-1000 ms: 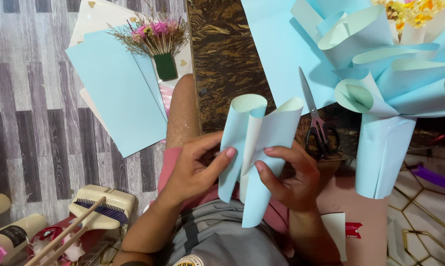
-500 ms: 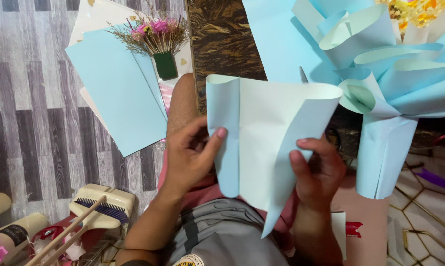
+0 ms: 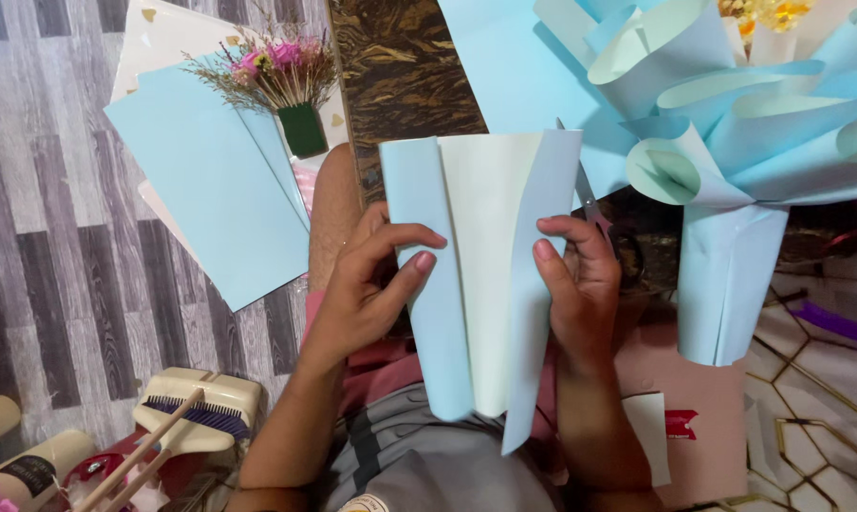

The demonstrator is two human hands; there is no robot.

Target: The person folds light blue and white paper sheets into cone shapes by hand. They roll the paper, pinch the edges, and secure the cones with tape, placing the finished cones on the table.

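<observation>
Centrally, left hand (image 3: 367,289), right hand (image 3: 580,284) pinching folded blue paper's (image 3: 480,275) side flaps

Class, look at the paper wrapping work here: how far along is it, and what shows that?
Done: a large bouquet of light blue paper wraps lies at the right. In hand: the left hand and right hand hold a light blue sheet with both side edges folded inward. Left: flat blue sheets lie unfolded beside a small dried flower bunch.

left hand (image 3: 376,284): raised at chest height, fingers curled, thumb pressed forward, pinching.
right hand (image 3: 580,284): raised opposite, fingers wrapped, thumb extended upward.
forearms: angled upward, converging.
</observation>
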